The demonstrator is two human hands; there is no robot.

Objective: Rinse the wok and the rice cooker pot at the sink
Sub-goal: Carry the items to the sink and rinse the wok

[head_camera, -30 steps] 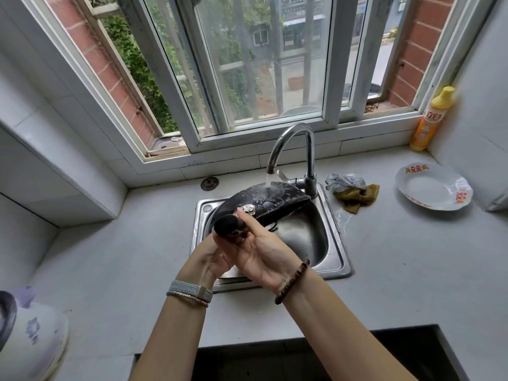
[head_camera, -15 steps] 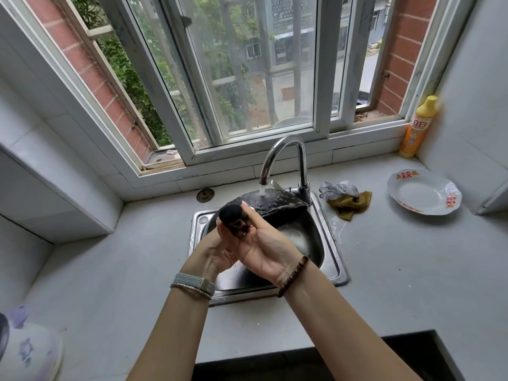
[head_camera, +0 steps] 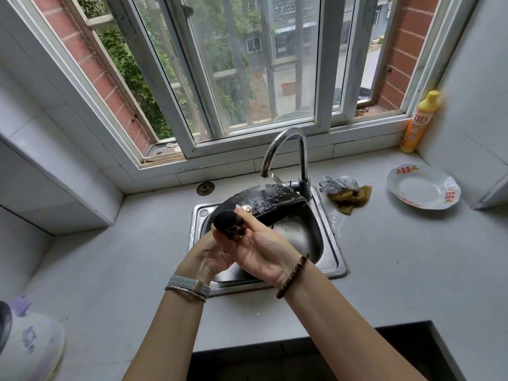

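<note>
Black wok [head_camera: 265,200], wet, likely heavy, tilts under tap [head_camera: 286,137] at sink's [head_camera: 334,251] twelve o'clock; left hand [head_camera: 204,257] and right hand [head_camera: 259,251] curl fingers round its handle [head_camera: 226,220].

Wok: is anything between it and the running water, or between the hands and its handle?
Nothing visible does. The wok is held tilted over the sink, and water from the faucet lands straight on it. The left hand and right hand both grip its handle directly.

Grey wristband [head_camera: 189,285] left, brown bead bracelet [head_camera: 292,275] right.
</note>
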